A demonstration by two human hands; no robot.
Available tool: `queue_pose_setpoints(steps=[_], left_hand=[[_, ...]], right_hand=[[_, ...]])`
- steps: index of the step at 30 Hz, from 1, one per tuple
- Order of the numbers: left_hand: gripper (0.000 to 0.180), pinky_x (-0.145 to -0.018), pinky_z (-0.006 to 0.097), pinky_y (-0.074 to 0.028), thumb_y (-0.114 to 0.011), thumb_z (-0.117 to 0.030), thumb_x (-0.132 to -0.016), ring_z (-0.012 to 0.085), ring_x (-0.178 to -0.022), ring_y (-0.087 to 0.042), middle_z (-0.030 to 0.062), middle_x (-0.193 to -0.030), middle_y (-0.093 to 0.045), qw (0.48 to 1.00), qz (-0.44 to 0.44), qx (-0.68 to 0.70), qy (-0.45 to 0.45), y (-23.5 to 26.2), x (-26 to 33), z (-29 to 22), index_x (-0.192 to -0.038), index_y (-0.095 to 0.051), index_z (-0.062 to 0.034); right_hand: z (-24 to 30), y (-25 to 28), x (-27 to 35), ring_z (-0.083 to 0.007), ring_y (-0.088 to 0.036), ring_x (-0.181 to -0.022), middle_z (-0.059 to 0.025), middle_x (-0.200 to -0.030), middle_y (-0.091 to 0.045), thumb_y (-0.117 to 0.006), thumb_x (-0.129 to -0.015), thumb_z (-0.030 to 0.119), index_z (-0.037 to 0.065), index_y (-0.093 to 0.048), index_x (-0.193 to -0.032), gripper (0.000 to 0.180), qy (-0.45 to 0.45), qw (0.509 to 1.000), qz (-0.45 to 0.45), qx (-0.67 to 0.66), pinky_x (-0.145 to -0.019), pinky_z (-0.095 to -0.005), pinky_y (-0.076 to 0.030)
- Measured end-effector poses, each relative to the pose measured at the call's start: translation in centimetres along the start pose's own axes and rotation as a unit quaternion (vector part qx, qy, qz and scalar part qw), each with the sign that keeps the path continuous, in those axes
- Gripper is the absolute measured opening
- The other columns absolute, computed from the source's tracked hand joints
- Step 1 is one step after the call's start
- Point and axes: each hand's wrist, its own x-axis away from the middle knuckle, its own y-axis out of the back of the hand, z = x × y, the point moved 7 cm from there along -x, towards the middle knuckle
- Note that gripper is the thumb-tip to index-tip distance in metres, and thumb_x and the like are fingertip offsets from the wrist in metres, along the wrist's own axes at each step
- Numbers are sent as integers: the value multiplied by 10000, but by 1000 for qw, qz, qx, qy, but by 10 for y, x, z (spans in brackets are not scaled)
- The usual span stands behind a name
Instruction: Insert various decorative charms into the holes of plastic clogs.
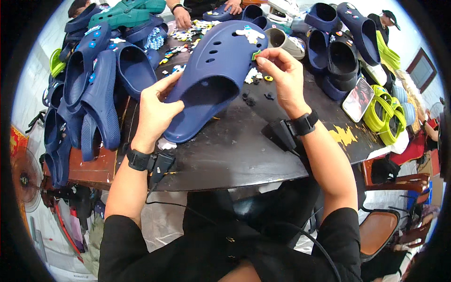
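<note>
A navy blue clog (199,77) is raised over the dark table, its toe pointing away from me and its opening toward me. My left hand (155,110) grips it at the left rim near the heel, the thumb reaching in over the edge. On the toe sits a white cartoon charm (250,35) with blue and yellow bits. My right hand (286,77) pinches a small green shoe charm (256,55) against the clog's right side; whether it is in a hole, I cannot tell. Beneath, small black pieces (248,99) and a yellow round charm (268,78) lie on the table.
Navy clogs (99,89) are heaped at the left, with a green clog (124,13) on top. More dark clogs (342,58) and lime sandals (386,115) stand at the right. Across the table (225,162), another person's hands (182,18) rest by scattered charms (190,33).
</note>
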Motion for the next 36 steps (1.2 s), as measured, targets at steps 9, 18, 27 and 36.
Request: queue_pose_setpoints(steps=[9,18,27,36], left_hand=[[650,-1027,322,-450,-597,65,-633,219,-1141,-618,172,-1242,-639,1000,20,15,-18,-2,0,0,-1282,-591,72],[631,-1036,313,-435,-596,64,-625,216,-1137,-626,159,-1229,-656,999,24,-10,-35,-4,1,-5,-1256,-623,43],[625,-1035,315,-436,-595,58,-626,217,-1133,-627,158,-1219,-660,999,22,-15,-38,-4,2,-7,-1249,-632,33],[626,-1038,320,-434,-595,49,-627,223,-1138,-625,166,-1223,-657,999,18,-22,-32,-4,1,-5,-1252,-628,37]], right_hand=[[-15,20,-12,-131,-571,-881,-62,-1022,-621,-843,-755,137,72,-560,-1180,515,-33,996,-34,78,-757,-265,-468],[-18,10,-8,-256,-578,-1125,-197,-1275,-564,-840,-745,136,151,-276,-1518,957,-134,985,52,-98,-914,-359,-483],[-16,8,-8,-179,-605,-1012,-133,-1210,-601,-832,-748,123,142,-307,-1494,912,-146,982,52,-108,-829,-299,-497],[-16,8,-8,-156,-627,-954,-125,-1158,-622,-823,-748,84,117,-339,-1460,862,-151,981,37,-112,-752,-255,-504]])
